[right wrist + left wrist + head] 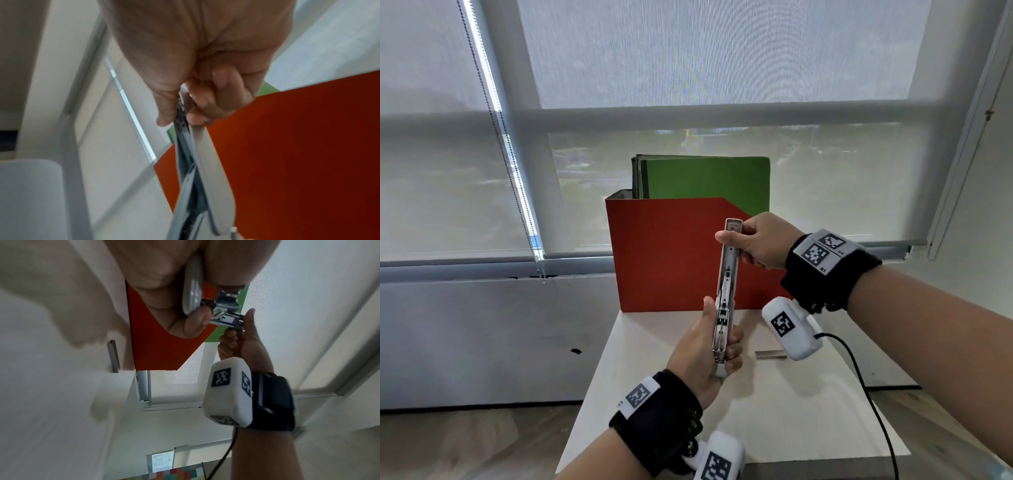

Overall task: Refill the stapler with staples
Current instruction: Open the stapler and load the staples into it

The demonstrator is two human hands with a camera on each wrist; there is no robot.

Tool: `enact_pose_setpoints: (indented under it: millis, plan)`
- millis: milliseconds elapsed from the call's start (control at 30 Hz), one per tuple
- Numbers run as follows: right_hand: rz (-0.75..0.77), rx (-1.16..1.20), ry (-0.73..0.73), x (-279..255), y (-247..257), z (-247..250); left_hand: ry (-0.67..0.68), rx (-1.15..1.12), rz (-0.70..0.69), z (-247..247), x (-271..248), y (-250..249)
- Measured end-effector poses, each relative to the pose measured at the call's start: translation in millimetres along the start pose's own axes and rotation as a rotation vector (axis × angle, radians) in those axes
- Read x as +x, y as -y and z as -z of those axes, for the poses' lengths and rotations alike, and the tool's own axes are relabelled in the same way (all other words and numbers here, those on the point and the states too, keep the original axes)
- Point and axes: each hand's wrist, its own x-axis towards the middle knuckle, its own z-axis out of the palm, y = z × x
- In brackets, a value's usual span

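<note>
A pale stapler (726,284) is held up above the white table (774,411), swung wide open so its metal staple channel faces me. My left hand (709,346) grips the lower end, the base (193,288), with thumb on one side and fingers curled round the other. My right hand (756,240) pinches the far end of the top arm (203,146) between thumb and fingers. A strip of staples (770,354) lies flat on the table to the right of my left hand, seen too in the left wrist view as a grey staple strip (113,356).
A red file holder (664,253) with green folders (705,181) stands at the table's far edge, just behind the stapler. Behind it are a window with roller blinds and a bead chain (517,192). A black cable (873,404) runs from my right wrist across the table.
</note>
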Motion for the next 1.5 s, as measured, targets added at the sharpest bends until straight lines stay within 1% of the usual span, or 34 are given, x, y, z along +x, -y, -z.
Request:
enact_pose_setpoints:
  millis: [100, 167, 233, 300, 433, 533, 567, 633, 700, 733, 767, 833, 900, 967, 1000, 1033, 1167, 1233, 1400, 1500]
  plan:
    - [-0.059, 0.0, 0.007, 6, -11, 0, 0.045, 0.06, -0.031, 1, -2, 2]
    - [-0.127, 0.07, 0.02, 9, -17, -3, 0.069, 0.091, -0.043, -1, -2, 3]
    - [-0.198, 0.116, 0.042, 9, -21, -6, 0.088, 0.092, -0.034, -3, -3, 3]
    - [-0.24, 0.107, 0.082, 8, -24, -10, 0.095, 0.074, -0.001, -5, -2, 2]
    - [-0.229, 0.014, 0.128, 10, -28, -19, 0.04, 0.013, 0.08, -12, 6, -9]
    - [-0.187, -0.054, 0.12, 14, -32, -25, -0.012, 0.078, 0.094, -17, 15, -15]
    - [-0.176, -0.025, 0.128, 15, -32, -26, -0.034, 0.116, 0.087, -17, 18, -16]
    - [-0.2, 0.165, 0.141, 17, -35, -26, -0.063, 0.164, 0.058, -18, 25, -14]
    - [-0.292, 0.354, 0.137, 14, -43, -22, -0.083, 0.165, 0.026, -18, 30, -15]
    - [-0.336, 0.365, 0.153, 11, -49, -20, -0.091, 0.161, 0.011, -18, 32, -16]
    - [-0.368, 0.286, 0.171, 7, -56, -20, -0.099, 0.159, -0.003, -17, 33, -17]
    - [-0.392, -0.052, 0.229, -6, -70, -22, -0.11, 0.158, -0.02, -15, 35, -19]
    - [-0.407, -0.336, 0.338, -16, -85, -29, -0.12, 0.157, -0.026, -13, 36, -19]
    - [-0.392, -0.525, 0.436, -23, -97, -39, -0.134, 0.15, -0.033, -10, 39, -18]
    - [-0.373, -0.592, 0.444, -25, -101, -45, -0.14, 0.145, -0.035, -9, 40, -17]
    - [-0.352, -0.631, 0.435, -25, -104, -48, -0.144, 0.141, -0.034, -7, 41, -16]
    - [-0.3, -0.625, 0.418, -24, -102, -51, -0.138, 0.134, -0.01, -2, 41, -16]
    - [-0.28, -0.636, 0.447, -23, -98, -51, -0.138, 0.133, -0.009, 1, 41, -16]
    - [-0.245, -0.815, 0.601, -30, -91, -58, -0.139, 0.118, -0.002, 4, 41, -17]
    - [-0.255, -0.818, 0.584, -37, -89, -59, -0.141, 0.115, 0.0, 5, 41, -16]
